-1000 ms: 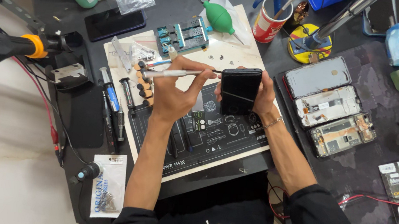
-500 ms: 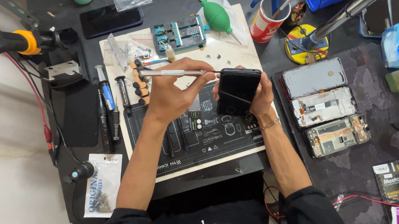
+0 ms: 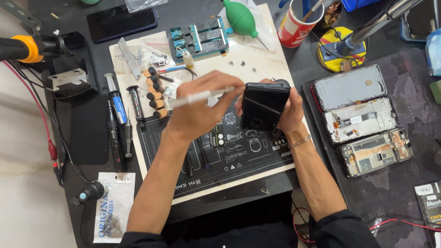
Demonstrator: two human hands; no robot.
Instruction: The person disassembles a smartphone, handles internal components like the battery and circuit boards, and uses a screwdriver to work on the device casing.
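Note:
My right hand grips a black phone, holding it upright over the black repair mat. My left hand holds a slim white tool like a pen, its working end pointing right at the phone's left edge. Both hands hover above the middle of the mat, close together.
Three opened phone parts lie to the right. A red cup of tools, a green air blower and a blue clamp fixture sit at the back. Screwdrivers and an orange-collared iron lie to the left.
Both hands have stayed together over the mat. The white tool has tipped a little, its right end higher against the phone. The view has shifted slightly.

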